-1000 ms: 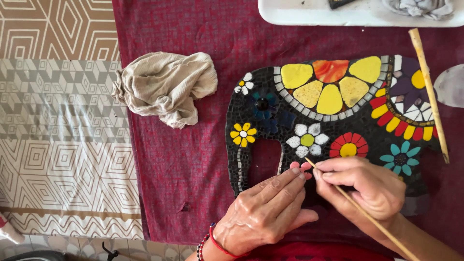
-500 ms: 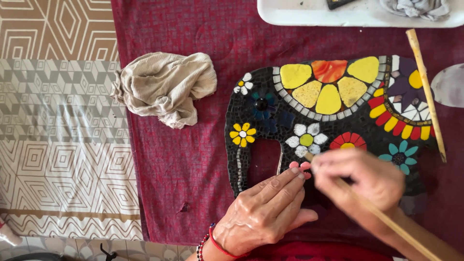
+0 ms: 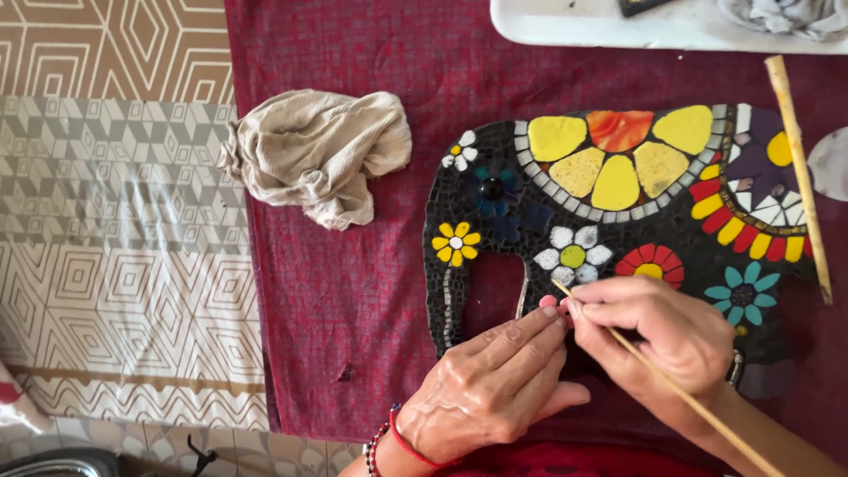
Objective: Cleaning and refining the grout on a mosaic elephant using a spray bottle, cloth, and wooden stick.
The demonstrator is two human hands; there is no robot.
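A black mosaic elephant (image 3: 618, 212) with yellow, orange and red tiles and small flowers lies flat on a dark red cloth (image 3: 353, 265). My right hand (image 3: 671, 331) pinches a thin wooden stick (image 3: 671, 389) like a pen, its tip touching the elephant's lower edge below a white flower. My left hand (image 3: 486, 389) lies flat, fingertips pressed against the elephant's front leg beside the stick's tip. A red bracelet circles my left wrist.
A crumpled beige rag (image 3: 314, 155) lies left of the elephant. A second, thicker wooden stick (image 3: 799, 177) rests across the elephant's right side. A white tray (image 3: 618, 26) sits at the top edge. A patterned mat (image 3: 115, 221) covers the left.
My right hand shifted slightly up and back down with the stick, working its tip along the elephant's lower edge. My left hand stayed in place.
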